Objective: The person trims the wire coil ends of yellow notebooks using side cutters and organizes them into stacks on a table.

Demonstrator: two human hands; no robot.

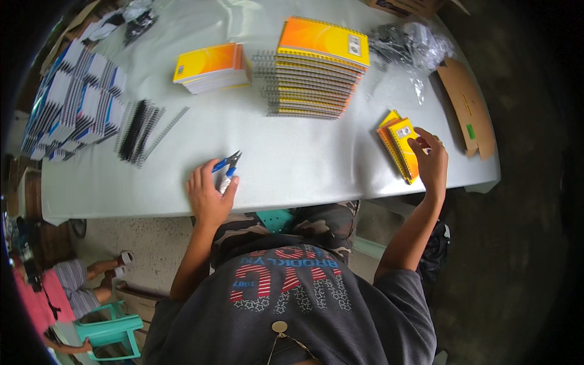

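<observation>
My left hand (208, 193) lies near the table's front edge, fingers curled around a pair of pliers (227, 173) with blue handles. One handle has a white wrapping, and the dark jaws point away from me. At the right, my right hand (431, 161) is over a small pile of yellow-and-orange spiral notebooks (403, 145). Its thumb and index finger are apart at the top notebook's right edge, and the notebooks rest on the table. The other fingers are bent and partly hidden.
A tall stack of spiral notebooks (322, 42) stands at the far middle, beside a shorter unbound stack (207, 64). Loose wire coils (141, 131) and book stacks (79, 100) lie left. Plastic wrap (420, 48) and cardboard (467, 109) are right. A person (58, 292) is lower left.
</observation>
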